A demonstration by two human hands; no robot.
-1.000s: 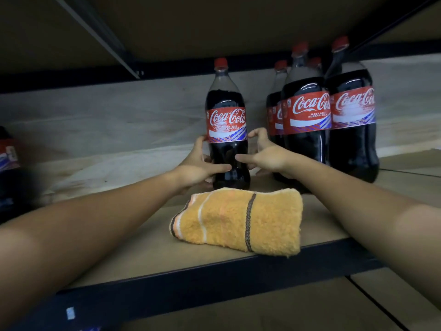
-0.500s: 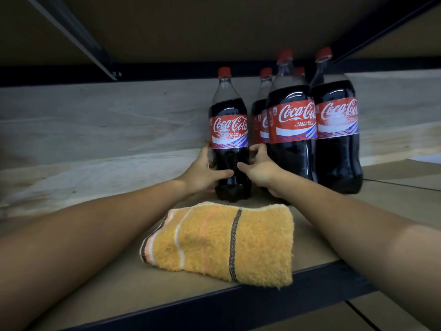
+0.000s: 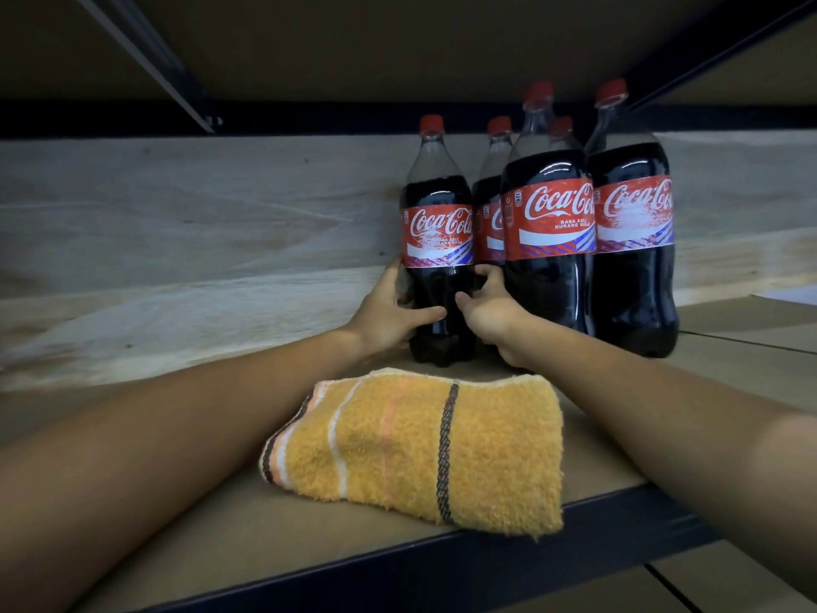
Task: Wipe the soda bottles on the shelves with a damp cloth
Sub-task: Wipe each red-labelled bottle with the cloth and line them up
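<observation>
Hands grip one upright cola bottle (image 3: 437, 241) low down. Left hand (image 3: 389, 314) and right hand (image 3: 490, 309) curl round its sides.

You have five cola bottles standing upright toward the back right of the shelf (image 3: 221, 537), all red-capped, red-labelled and filled with dark soda. The leftmost bottle (image 3: 437, 241) stands a little apart from the rest, nearer the middle of the shelf. Just right of it, two bigger bottles sit side by side in front: one (image 3: 548, 223) with a clean label, the other (image 3: 632, 223) with a scuffed white patch on its label. Two more (image 3: 493, 205) (image 3: 562, 126) peek out behind them. Your folded orange cloth (image 3: 420, 453), striped in white, pink and dark brown, lies flat at the front edge of the shelf.
</observation>
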